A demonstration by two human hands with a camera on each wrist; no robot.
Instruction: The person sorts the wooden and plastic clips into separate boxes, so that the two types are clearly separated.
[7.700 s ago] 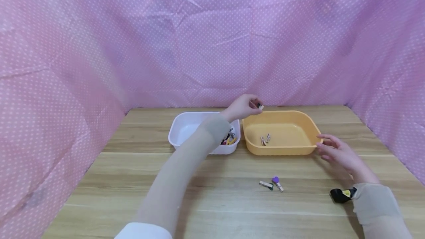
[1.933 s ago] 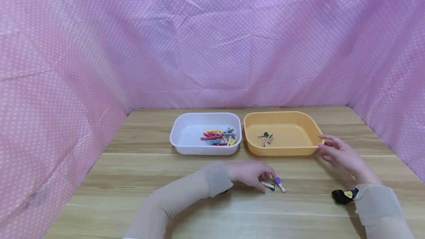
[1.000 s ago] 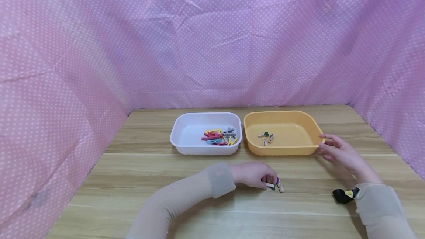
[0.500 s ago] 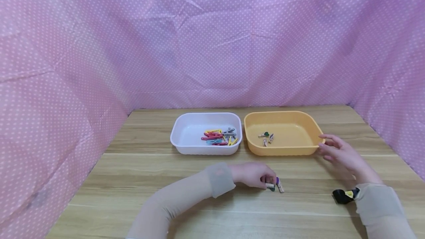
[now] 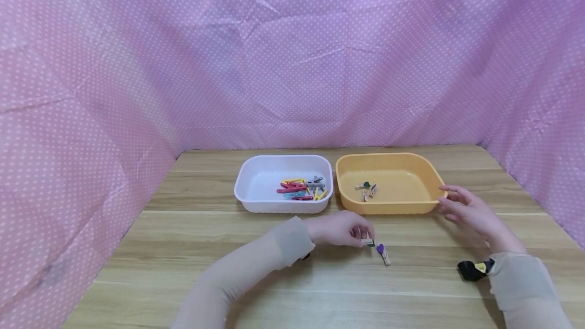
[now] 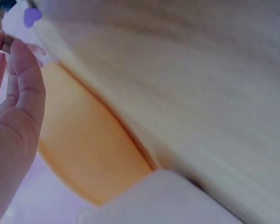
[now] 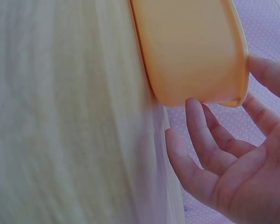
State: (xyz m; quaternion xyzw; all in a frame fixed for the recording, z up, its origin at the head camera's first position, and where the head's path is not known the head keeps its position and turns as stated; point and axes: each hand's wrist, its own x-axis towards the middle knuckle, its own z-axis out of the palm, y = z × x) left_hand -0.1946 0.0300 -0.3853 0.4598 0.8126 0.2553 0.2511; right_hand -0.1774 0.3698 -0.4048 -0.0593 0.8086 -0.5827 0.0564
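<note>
My left hand (image 5: 340, 228) pinches a small wooden clothespin (image 5: 367, 241) with a dark green decoration between thumb and fingertips, close over the table. In the left wrist view, the clothespin's wooden end (image 6: 7, 44) pokes out between the fingertips. Just right of that hand lies another wooden clothespin (image 5: 384, 255) with a purple heart. At the right corner of the yellow plastic bin (image 5: 388, 208), my right hand (image 5: 473, 216) holds the rim between thumb and finger. Its other fingers (image 7: 203, 135) reach toward the bin's end wall. Several small wooden clothespins (image 5: 364, 196) lie inside the bin.
A white plastic bin (image 5: 283, 207) stands left of the yellow one, holding several red, yellow, grey and blue plastic clothespins (image 5: 294, 189). A black object with a yellow label (image 5: 473, 269) is at the right sleeve. Pink dotted cloth (image 5: 292, 65) encloses the wooden table (image 5: 183, 248).
A green-decorated clothespin went into the yellow bin. My left hand came back, took another from the table and has just lifted it slightly up and left. My right hand stays at the bin.
</note>
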